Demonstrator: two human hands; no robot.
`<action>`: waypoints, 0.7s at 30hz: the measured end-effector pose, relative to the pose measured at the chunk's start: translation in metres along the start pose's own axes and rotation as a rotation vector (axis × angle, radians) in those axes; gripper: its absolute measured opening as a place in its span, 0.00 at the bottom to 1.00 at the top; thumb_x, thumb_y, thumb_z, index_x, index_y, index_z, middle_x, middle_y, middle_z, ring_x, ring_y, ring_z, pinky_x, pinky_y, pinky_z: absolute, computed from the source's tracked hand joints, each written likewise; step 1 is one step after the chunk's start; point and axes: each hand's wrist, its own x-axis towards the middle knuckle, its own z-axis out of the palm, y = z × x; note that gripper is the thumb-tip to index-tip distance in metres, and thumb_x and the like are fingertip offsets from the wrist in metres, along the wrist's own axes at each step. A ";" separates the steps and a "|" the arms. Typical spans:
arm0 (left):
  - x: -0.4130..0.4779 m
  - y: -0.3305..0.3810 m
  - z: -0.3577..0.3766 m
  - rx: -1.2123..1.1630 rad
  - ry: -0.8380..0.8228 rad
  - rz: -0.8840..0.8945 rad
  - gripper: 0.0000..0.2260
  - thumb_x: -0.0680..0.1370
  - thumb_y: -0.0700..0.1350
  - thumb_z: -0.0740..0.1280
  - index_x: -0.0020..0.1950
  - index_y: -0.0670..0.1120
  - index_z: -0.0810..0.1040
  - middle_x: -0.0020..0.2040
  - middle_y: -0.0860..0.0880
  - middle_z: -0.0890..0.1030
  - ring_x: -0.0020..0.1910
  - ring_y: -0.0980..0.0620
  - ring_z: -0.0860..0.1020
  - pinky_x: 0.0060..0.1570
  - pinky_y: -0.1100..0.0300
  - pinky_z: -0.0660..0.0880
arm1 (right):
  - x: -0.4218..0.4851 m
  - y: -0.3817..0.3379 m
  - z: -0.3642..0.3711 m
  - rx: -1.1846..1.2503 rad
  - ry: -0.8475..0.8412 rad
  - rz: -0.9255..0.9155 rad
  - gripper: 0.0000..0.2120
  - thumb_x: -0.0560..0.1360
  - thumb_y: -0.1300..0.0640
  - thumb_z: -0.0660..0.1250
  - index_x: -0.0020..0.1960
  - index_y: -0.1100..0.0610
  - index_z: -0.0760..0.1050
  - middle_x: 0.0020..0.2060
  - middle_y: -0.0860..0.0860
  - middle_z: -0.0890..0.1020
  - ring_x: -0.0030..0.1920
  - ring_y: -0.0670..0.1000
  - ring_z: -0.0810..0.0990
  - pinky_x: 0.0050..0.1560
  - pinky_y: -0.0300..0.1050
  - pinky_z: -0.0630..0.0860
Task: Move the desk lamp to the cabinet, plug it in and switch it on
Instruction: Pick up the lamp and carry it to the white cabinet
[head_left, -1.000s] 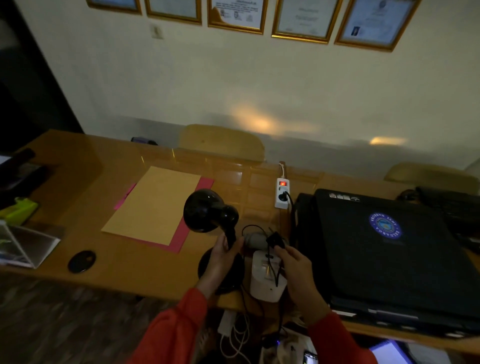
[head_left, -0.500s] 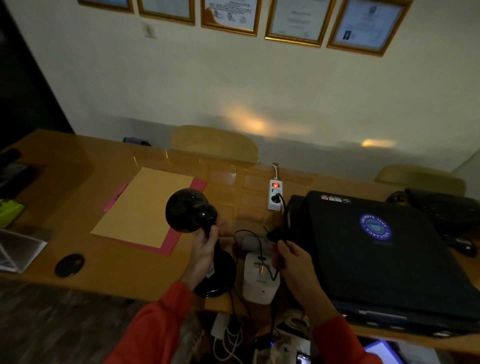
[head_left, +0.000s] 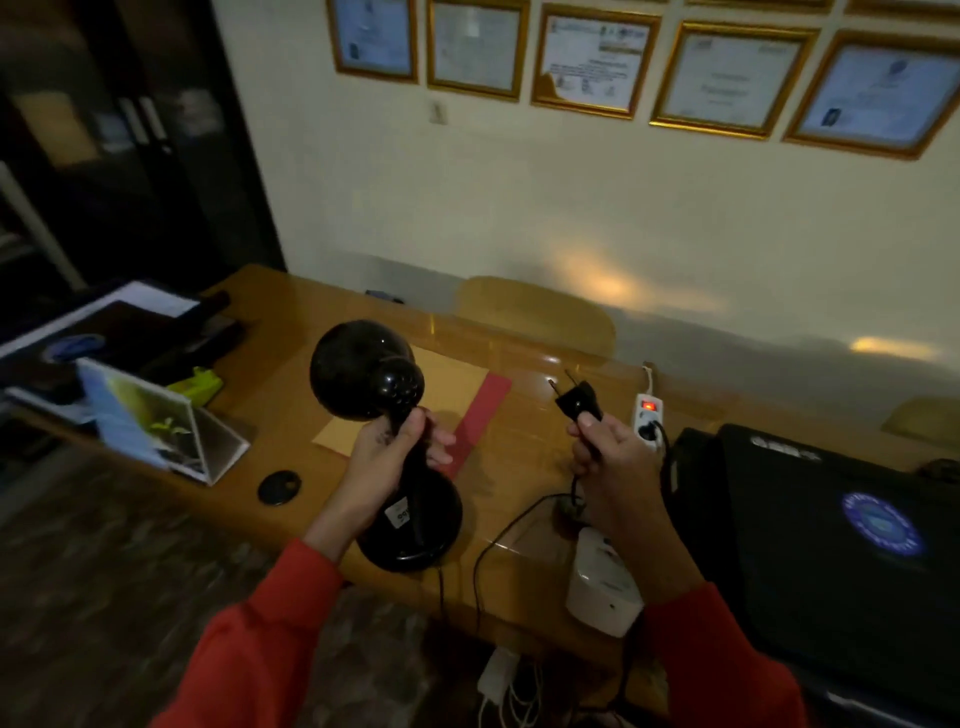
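Note:
The black desk lamp (head_left: 363, 376) hangs in the air above the near edge of the wooden desk (head_left: 291, 322), tilted, its round base (head_left: 431, 525) showing a white sticker. My left hand (head_left: 387, 460) is closed around its neck. My right hand (head_left: 613, 457) holds the lamp's black plug (head_left: 576, 400) up, prongs pointing up-left; its cord (head_left: 498, 540) loops down over the desk edge. A dark cabinet (head_left: 130, 156) with glass doors stands at the far left.
A white power strip (head_left: 649, 415) with a lit red switch lies on the desk, one black plug in it. A large black bag (head_left: 831, 545) fills the right side. A white box (head_left: 602, 592), brown and red folders (head_left: 467, 410), a desk calendar (head_left: 150, 421) and a black disc (head_left: 279, 487) are near.
The lamp has been lifted off the desk and swung left. My right hand has raised the plug clear of the desk. The view has turned left, bringing the cabinet in.

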 end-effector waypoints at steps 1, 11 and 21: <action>-0.004 0.010 -0.010 0.032 0.015 0.005 0.14 0.73 0.55 0.63 0.45 0.45 0.78 0.37 0.48 0.85 0.32 0.53 0.82 0.36 0.63 0.81 | 0.001 -0.003 0.013 0.054 -0.040 -0.010 0.08 0.77 0.61 0.61 0.40 0.58 0.75 0.28 0.49 0.73 0.25 0.43 0.67 0.26 0.35 0.65; -0.060 0.076 -0.125 -0.028 0.289 -0.061 0.12 0.71 0.50 0.65 0.47 0.42 0.80 0.36 0.45 0.85 0.31 0.49 0.83 0.30 0.60 0.81 | -0.009 -0.019 0.163 0.318 -0.395 0.042 0.05 0.76 0.64 0.61 0.44 0.58 0.75 0.31 0.49 0.79 0.28 0.44 0.70 0.26 0.34 0.66; -0.130 0.130 -0.247 0.058 0.513 -0.010 0.09 0.78 0.41 0.60 0.47 0.41 0.80 0.36 0.44 0.86 0.31 0.49 0.83 0.30 0.61 0.80 | -0.051 0.009 0.337 0.305 -0.633 0.158 0.06 0.75 0.66 0.62 0.41 0.58 0.73 0.31 0.50 0.79 0.27 0.43 0.70 0.24 0.33 0.63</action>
